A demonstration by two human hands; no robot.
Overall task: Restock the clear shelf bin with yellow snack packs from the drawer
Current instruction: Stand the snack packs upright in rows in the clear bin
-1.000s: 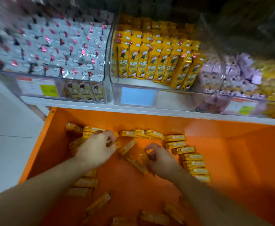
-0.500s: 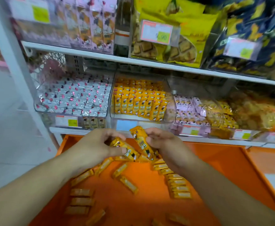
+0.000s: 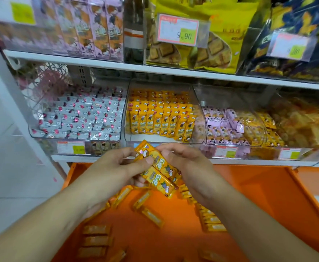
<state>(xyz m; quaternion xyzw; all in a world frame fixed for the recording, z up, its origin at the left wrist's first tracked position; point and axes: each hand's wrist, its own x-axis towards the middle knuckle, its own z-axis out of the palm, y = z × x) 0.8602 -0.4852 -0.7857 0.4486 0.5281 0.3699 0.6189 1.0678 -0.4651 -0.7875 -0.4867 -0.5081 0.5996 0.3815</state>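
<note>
Nearby, silver packs (image 3: pixel 79 114) flank the clear bin (image 3: pixel 164 137).

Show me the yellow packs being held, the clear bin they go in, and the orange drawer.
held yellow packs (image 3: pixel 159 168): head view, front face of upper pack.
clear bin (image 3: pixel 199 118): head view, right wall.
orange drawer (image 3: pixel 259 195): head view, bare floor.

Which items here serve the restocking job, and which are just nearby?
Job: yellow snack packs in both hands; left hand; right hand; clear shelf bin; orange drawer.
Nearby: silver-wrapped sweets; pink packs; price tag.
</note>
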